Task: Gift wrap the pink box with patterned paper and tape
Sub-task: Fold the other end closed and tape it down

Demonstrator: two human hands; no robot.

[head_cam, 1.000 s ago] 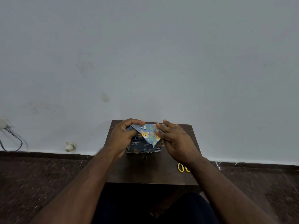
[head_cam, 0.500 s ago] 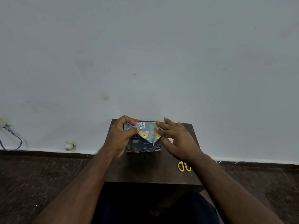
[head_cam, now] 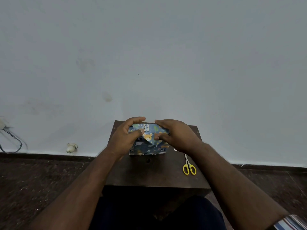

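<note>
The box (head_cam: 146, 147) stands on a small dark wooden table (head_cam: 149, 173), fully covered in blue patterned paper with animal prints; no pink shows. A triangular paper flap (head_cam: 148, 136) with a bear face points down over the side facing me. My left hand (head_cam: 125, 137) grips the box's left top corner, thumb pressing on the flap's left edge. My right hand (head_cam: 177, 136) holds the right top corner, fingers on the flap's right edge. No tape is visible.
Yellow-handled scissors (head_cam: 189, 166) lie on the table's right side, near my right forearm. A white wall rises right behind the table. On the dark floor at the left lie a small white object (head_cam: 71, 147) and dark cables (head_cam: 11, 138).
The flap has come down from a tilted, raised position to lie flat against the box's near side. Both hands shifted to the top corners, and my right hand uncovered the scissors.
</note>
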